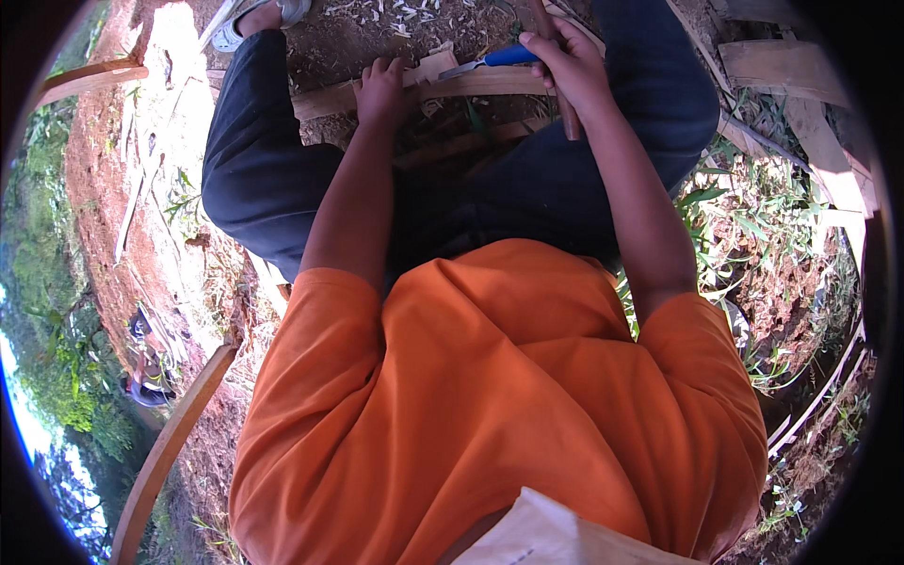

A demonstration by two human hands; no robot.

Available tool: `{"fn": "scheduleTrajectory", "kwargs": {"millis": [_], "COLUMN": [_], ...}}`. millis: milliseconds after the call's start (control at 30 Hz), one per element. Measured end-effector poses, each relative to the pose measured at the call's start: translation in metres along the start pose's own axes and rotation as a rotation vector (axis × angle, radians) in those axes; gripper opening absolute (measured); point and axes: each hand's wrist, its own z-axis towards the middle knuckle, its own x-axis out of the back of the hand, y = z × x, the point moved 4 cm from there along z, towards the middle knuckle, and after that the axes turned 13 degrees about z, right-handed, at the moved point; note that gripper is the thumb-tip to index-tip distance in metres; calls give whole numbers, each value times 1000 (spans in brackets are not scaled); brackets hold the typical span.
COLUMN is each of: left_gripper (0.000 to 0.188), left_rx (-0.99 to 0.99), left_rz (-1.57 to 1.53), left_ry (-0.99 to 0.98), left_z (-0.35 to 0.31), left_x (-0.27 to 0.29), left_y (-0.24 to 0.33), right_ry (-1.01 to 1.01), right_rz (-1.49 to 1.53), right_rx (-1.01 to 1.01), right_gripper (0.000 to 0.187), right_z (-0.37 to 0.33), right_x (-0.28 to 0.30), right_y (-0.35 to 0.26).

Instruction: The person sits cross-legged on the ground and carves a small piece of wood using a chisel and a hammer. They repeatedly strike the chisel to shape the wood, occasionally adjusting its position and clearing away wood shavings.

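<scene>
A pale wooden beam (490, 83) lies across in front of me, between my legs. My left hand (381, 92) is on it, fingers bent over the wood, beside a small pale raised piece (435, 64). My right hand (576, 68) is closed around a brown wooden stick (569, 115) that sticks out above and below the fist. At the thumb of that hand is the end of a chisel (511, 56) with a blue handle. Its metal blade points left, and the tip is close to the raised piece; whether it touches is too small to tell.
Wood shavings (400, 21) litter the soil beyond the beam. More boards (791, 71) lie at the far right, near grass and leaves. A curved wooden piece (174, 443) stands at the left. Another person (148, 386) is low on the slope farther left.
</scene>
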Motion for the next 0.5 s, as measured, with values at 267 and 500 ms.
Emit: {"fn": "scheduleTrajectory", "kwargs": {"millis": [267,500], "left_gripper": [17,21], "left_rx": [-95,-86], "left_rz": [-58,-81], "left_ry": [9,-21], "left_z": [6,7], "left_x": [-9,-5], "left_y": [-4,-10], "right_ry": [-6,38], "right_rz": [-111,-91], "right_rx": [-17,-34], "right_gripper": [22,24], "right_z": [8,7], "right_x": [-18,-20], "right_y": [0,5]}}
